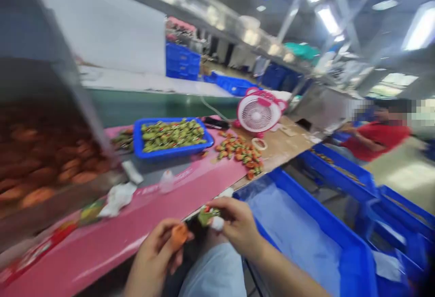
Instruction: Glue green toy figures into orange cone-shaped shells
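Note:
My left hand (158, 249) is closed on a small orange piece (179, 235), rounded and dull, held between thumb and fingers. Between the fingertips of my right hand (239, 224) is a small green figure (205, 216) with a red spot. Something white (217, 223) shows at the right thumb, a wrapping or a part; I cannot tell which. Both hands are above my lap, just off the front edge of the pink-covered bench (200, 177), and the two pieces are apart. A heap of orange-and-green pieces (239, 149) lies farther back on the bench.
A blue tray (137, 145) of green pieces stands at the back of the bench, near a pink fan (258, 113). On the left is a bin of orange pieces (37, 165). A large blue crate (356, 265) stands at right; a person in a red shirt (382, 138) sits beyond.

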A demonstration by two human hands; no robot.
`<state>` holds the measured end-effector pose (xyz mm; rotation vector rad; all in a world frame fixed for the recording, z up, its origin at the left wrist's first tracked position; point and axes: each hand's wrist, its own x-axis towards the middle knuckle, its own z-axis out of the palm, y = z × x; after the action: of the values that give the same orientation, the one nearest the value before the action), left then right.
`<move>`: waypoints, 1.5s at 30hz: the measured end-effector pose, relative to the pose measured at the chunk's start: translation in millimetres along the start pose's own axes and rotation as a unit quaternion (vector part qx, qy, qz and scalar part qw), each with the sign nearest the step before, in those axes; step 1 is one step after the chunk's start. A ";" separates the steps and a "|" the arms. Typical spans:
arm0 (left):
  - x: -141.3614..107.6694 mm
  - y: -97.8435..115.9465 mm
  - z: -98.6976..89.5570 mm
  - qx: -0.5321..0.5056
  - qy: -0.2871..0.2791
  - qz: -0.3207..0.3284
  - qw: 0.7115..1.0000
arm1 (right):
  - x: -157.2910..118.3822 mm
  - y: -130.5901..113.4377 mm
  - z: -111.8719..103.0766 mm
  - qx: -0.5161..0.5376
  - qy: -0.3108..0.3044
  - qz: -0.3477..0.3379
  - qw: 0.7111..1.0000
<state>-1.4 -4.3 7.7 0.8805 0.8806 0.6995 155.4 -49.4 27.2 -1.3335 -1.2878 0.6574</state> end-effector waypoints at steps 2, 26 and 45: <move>0.5 -0.7 -2.7 -0.017 -0.038 0.008 0.999 | -0.9 -6.5 -5.3 -0.071 -0.020 -0.076 0.994; -9.9 5.4 -1.4 0.035 -0.062 0.038 0.997 | -8.7 -9.2 4.0 -0.307 -0.127 -0.345 0.878; -13.9 1.8 3.9 0.022 -0.064 0.058 0.996 | -11.9 -0.1 4.6 -0.296 -0.140 -0.315 0.891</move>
<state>-4.8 -16.0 15.5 1.0107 0.7379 0.7186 148.1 -58.9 22.8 -1.1887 -2.1444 -0.0243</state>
